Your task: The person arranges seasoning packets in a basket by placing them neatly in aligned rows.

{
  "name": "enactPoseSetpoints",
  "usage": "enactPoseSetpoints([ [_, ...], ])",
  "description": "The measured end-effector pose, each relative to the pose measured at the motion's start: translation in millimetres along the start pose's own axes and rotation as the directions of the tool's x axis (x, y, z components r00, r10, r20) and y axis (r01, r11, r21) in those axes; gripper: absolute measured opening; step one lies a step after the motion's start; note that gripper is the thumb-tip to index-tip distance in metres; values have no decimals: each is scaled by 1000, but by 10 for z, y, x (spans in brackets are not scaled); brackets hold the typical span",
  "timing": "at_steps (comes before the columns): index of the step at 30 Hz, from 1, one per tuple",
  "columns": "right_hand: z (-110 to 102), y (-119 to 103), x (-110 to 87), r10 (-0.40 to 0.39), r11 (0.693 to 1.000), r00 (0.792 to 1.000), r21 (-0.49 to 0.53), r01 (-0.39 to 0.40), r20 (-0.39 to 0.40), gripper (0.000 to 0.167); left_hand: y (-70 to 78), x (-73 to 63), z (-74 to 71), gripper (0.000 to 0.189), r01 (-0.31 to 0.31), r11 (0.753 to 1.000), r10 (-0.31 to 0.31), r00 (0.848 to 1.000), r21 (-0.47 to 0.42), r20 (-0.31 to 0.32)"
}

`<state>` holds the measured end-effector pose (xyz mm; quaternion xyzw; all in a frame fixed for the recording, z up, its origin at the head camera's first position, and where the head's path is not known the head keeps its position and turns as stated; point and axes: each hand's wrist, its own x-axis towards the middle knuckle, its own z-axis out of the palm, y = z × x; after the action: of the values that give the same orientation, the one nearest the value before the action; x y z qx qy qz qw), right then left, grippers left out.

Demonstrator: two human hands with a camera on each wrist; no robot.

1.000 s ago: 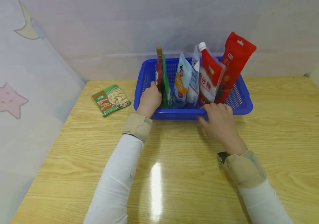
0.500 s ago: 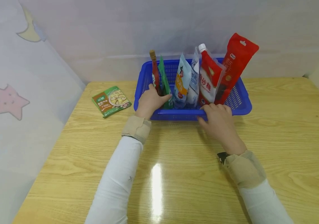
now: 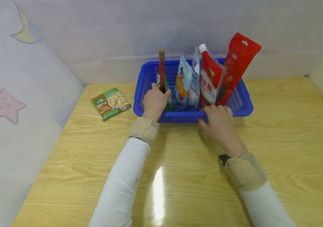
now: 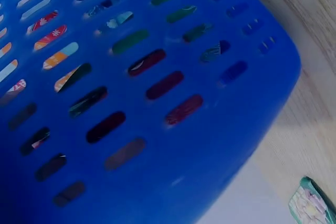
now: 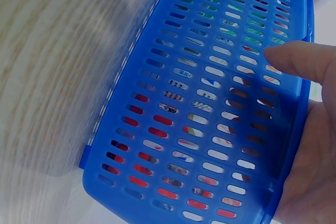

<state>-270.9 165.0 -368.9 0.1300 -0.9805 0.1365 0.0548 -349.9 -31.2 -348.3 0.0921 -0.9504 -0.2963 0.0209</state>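
Note:
In the head view, a blue plastic basket point(image 3: 178, 119) stands against the back wall with several food packages upright in it. My left hand point(image 3: 156, 101) reaches over its front left rim. Its fingers and thumb close round a red sauce bottle point(image 3: 161, 71) with a brown cap and a green packet point(image 3: 170, 103) beside it; the hand hides their lower parts. My right hand point(image 3: 221, 124) grips the front rim, fingers over the top, thumb point(image 5: 299, 59) against the outer wall in the right wrist view. The left wrist view shows mostly basket wall point(image 4: 199, 140); the left hand is out of it.
Also in the basket are a light blue pouch point(image 3: 182, 83), a pale bag point(image 3: 194, 83), a red-and-white sugar bag point(image 3: 208, 85), a white-capped bottle or pouch point(image 3: 202, 47) and a tall red packet point(image 3: 238, 64). A green-brown soup packet point(image 3: 111, 103) lies left of the basket on the wooden table point(image 3: 195, 176).
The sauce bottle leaned left half a second ago; now it stands more upright, farther right, against the green packet. My left hand moved right with it. My right hand keeps its hold on the rim.

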Motion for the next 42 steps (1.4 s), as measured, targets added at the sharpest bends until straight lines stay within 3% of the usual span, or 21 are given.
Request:
enactPoseSetpoints([
  [4, -21, 14, 1, 0, 1000, 1000, -3, 0, -4, 32, 25, -20, -18, 56, -6, 1000, 5, 999, 19, 41],
  [10, -31, 23, -3, -11, 1000, 1000, -1, 11, -9, 31, 30, -16, -21, 63, 0, 999, -8, 987, 51, 162],
  [22, -27, 20, 2, -10, 1000, 1000, 18, 10, -2, 30, -80, 16, -103, 74, -36, 999, 42, 956, -26, 291],
  [29, -14, 16, 2, -12, 1000, 1000, 12, 12, -19, 29, -93, 12, -163, 68, -3, 998, 23, 948, -61, 316],
  [38, -11, 11, 4, -13, 1000, 1000, 14, 13, -28, 29, -117, 114, -155, 75, 94, 993, -54, 907, -76, 419],
  [42, -9, 14, 10, -14, 1000, 1000, 13, 14, -28, 29, -119, 119, -169, 76, 104, 992, -65, 909, -73, 413],
])
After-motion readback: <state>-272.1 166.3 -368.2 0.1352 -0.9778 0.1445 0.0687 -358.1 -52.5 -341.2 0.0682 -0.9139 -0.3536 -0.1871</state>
